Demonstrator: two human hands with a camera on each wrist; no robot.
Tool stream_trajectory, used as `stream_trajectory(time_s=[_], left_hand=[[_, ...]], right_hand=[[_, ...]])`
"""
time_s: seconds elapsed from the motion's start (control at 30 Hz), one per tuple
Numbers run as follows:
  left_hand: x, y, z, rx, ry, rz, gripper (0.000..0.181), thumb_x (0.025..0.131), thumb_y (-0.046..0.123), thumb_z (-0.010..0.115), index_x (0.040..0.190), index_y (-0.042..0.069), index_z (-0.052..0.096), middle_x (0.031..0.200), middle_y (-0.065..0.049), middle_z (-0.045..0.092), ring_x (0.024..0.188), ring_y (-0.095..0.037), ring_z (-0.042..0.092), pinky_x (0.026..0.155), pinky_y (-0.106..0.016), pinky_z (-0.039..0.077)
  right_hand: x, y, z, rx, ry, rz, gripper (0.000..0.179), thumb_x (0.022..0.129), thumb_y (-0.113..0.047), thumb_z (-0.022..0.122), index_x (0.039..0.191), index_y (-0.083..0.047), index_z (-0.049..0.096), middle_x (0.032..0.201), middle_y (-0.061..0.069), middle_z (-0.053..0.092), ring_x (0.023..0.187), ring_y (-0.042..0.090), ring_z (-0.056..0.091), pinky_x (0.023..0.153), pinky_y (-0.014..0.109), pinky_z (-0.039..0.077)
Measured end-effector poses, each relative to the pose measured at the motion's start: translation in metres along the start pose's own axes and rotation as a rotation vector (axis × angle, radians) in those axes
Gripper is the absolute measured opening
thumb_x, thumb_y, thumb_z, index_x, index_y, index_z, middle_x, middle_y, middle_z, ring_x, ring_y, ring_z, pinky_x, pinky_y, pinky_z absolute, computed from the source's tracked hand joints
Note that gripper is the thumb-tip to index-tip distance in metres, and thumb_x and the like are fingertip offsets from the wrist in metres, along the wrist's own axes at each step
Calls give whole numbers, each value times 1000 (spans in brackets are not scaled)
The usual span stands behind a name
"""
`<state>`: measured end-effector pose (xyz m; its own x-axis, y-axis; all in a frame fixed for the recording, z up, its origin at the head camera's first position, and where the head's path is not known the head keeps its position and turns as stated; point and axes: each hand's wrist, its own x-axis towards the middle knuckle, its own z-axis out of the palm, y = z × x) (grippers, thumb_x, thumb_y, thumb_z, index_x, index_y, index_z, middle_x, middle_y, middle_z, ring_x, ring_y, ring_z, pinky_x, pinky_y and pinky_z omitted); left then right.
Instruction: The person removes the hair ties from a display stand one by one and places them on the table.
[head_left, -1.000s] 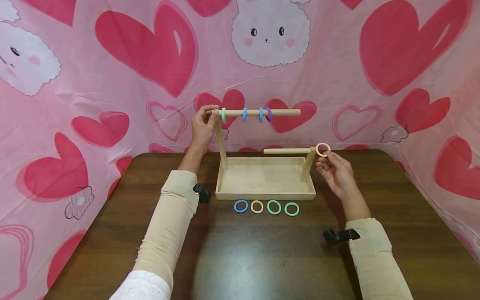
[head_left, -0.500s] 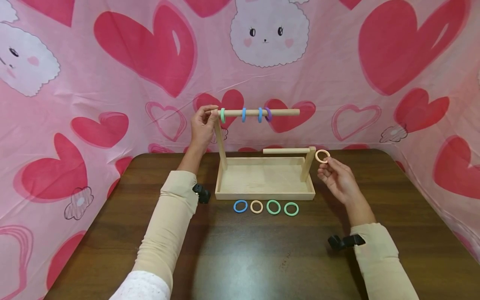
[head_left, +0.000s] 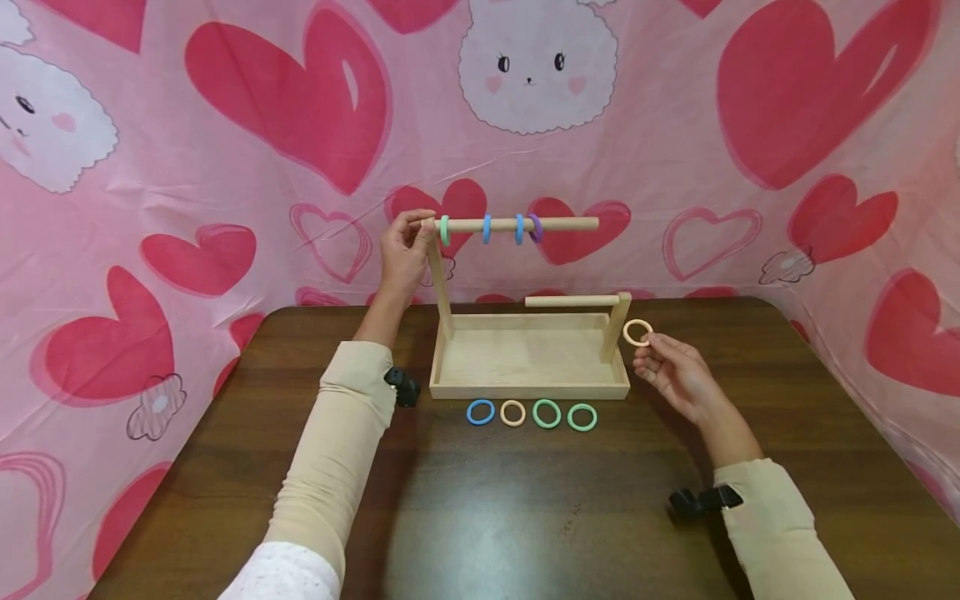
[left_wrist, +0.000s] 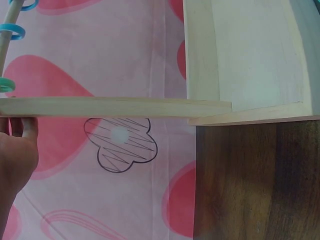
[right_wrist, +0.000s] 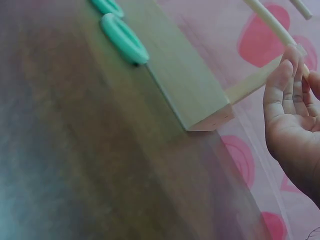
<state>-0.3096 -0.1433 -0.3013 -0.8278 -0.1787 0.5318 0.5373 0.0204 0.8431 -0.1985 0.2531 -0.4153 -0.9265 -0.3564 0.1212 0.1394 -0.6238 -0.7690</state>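
Observation:
My left hand (head_left: pixel 405 254) grips the top of the tall post (head_left: pixel 440 283) on the left of a wooden rack. From that post a rod (head_left: pixel 570 224) runs right, carrying a green ring (head_left: pixel 445 231), two blue rings (head_left: pixel 487 229) and a purple ring (head_left: pixel 536 229). Between thumb and fingertips, my right hand (head_left: pixel 675 375) pinches a beige ring (head_left: pixel 637 333), just right of the rack's short post (head_left: pixel 616 329). A lower bare rod (head_left: pixel 572 302) points left from that post. In the right wrist view the hand's palm shows, and the ring is mostly hidden.
The rack's shallow tray (head_left: pixel 529 392) stands on a dark wooden table (head_left: pixel 480 517). In front of it lie a blue ring (head_left: pixel 481 412), a beige ring (head_left: pixel 513 413) and two green rings (head_left: pixel 582 417). A pink heart-patterned cloth (head_left: pixel 645 150) hangs behind the table.
My right hand has moved down and slightly toward me with the beige ring, from beside the short post's top to beside its middle. My left hand stays on the tall post.

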Motion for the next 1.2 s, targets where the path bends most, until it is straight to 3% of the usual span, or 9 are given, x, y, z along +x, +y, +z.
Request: stream_trajectory(time_s=[0.33, 0.67, 1.2], left_hand=[[-1, 1, 1, 0, 0, 4, 24, 98, 0, 60, 118, -15, 59, 80, 20, 63, 79, 2, 59, 77, -16, 50], [0, 1, 0, -6, -1, 8, 24, 99, 0, 60, 117, -15, 59, 79, 19, 63, 79, 2, 59, 76, -16, 50], [0, 1, 0, 0, 8, 1, 23, 99, -1, 59, 117, -16, 59, 79, 20, 63, 79, 2, 59, 77, -16, 50]], right_hand=[[-11, 8, -6, -60, -95, 122, 42, 112, -11, 29, 104, -6, 70, 93, 2, 77, 86, 12, 74, 80, 23, 59], [-19, 10, -10, -113, -89, 224, 40, 112, -12, 31, 104, -9, 69, 92, 1, 75, 86, 9, 71, 80, 22, 58], [-33, 6, -17, -227, -156, 411, 38, 112, -12, 29, 107, -14, 67, 95, -4, 74, 88, 6, 71, 82, 21, 59]])
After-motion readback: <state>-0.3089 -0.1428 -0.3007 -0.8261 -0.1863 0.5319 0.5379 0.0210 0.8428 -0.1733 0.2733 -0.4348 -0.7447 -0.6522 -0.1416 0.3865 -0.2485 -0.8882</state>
